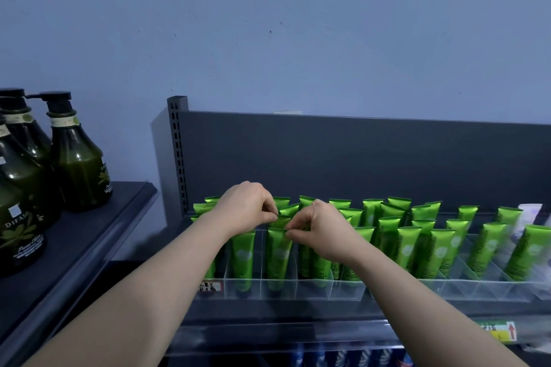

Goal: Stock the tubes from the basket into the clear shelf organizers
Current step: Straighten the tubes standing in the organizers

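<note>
Several green tubes stand upright in the clear shelf organizers point(313, 289) on the dark shelf. My left hand point(247, 207) and my right hand point(320, 229) meet over a front green tube point(278, 253) in the second lane from the left. My right fingers pinch the flat top edge of that tube. My left fingers pinch the top of a tube point(281, 220) just behind it. A neighbouring green tube point(243, 256) stands in the lane to the left. No basket is in view.
Dark green pump bottles point(77, 164) stand on a separate shelf at the left. White and purple tubes point(527, 214) sit at the far right of the organizers. Blue items point(322, 357) show on the shelf below. A grey back panel point(357, 155) rises behind.
</note>
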